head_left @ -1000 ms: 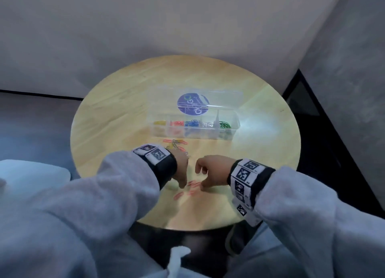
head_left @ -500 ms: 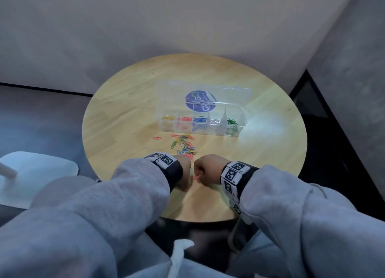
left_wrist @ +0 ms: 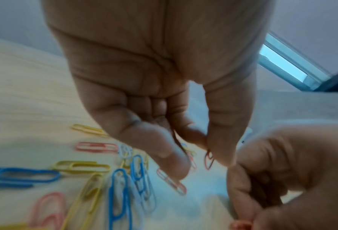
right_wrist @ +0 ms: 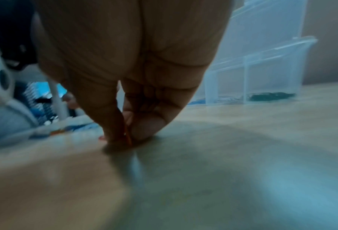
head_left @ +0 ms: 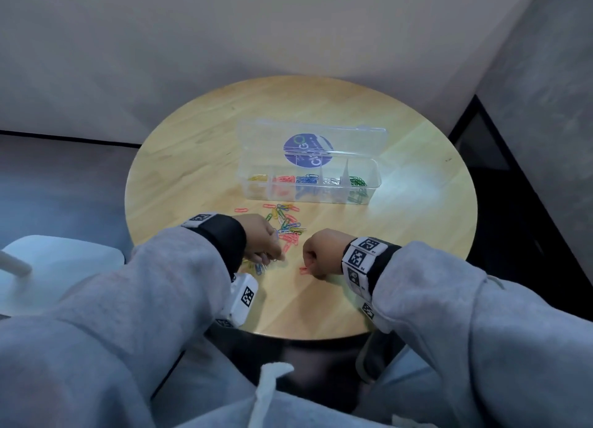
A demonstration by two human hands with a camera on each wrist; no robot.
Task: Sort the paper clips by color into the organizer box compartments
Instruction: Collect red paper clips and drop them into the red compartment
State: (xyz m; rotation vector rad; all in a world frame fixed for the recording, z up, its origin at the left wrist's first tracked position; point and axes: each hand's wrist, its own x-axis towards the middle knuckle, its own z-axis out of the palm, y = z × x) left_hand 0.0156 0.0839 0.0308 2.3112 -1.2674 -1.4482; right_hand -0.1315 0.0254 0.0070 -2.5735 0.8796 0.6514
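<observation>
A clear organizer box [head_left: 308,196] stands open on the round wooden table [head_left: 192,158], holding yellow, red, blue, white and green clips in separate compartments. Loose mixed clips [head_left: 287,224] lie in front of it. My left hand [head_left: 272,256] hovers at the pile's near edge; in the left wrist view its thumb and finger [left_wrist: 205,154] pinch a red clip [left_wrist: 208,161]. My right hand [head_left: 309,264] is curled, fingertips down on the table. In the right wrist view the right hand [right_wrist: 125,138] pinches a red clip [right_wrist: 127,135] against the wood. Another red clip [head_left: 303,269] shows beside it.
The box lid [head_left: 311,139] with a purple sticker stands open behind the compartments. A white chair seat [head_left: 61,267] sits left of the table. Walls close in behind and to the right. Bare wood lies right of the box [head_left: 417,203].
The two hands, nearly touching half a second ago, have drawn apart. The left hand has shifted left to the pile's near edge; the right stays down on the table.
</observation>
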